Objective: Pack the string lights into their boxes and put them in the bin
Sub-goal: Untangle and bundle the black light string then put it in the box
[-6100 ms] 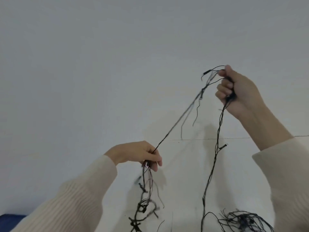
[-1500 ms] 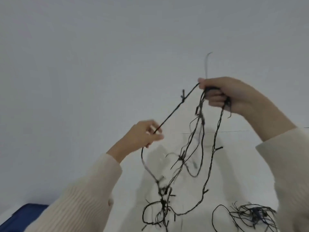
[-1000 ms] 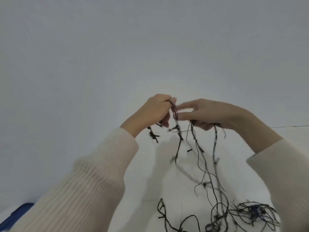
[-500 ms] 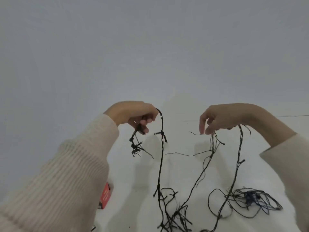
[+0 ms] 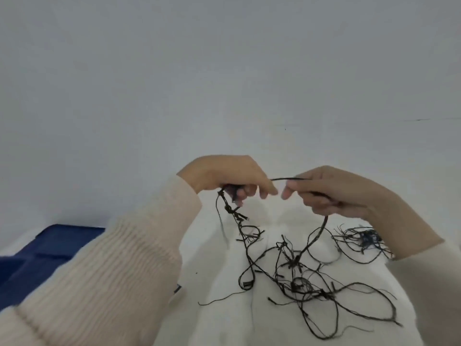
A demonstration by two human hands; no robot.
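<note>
between both hands, tangled black string lights (image 5: 294,265)

- String lights (image 5: 294,265): thin dark wire with small bulbs, loosely tangled. Most of it lies on the white surface (image 5: 224,320). One length is raised, gripped by the left hand (image 5: 224,178) and the right hand (image 5: 334,193), with a short span arched between them.
- Second bundle (image 5: 361,242): dark with bluish strands, coiled on the surface just to the right.
- Bin (image 5: 50,245): dark blue, at the left edge, only partly in view.
</note>
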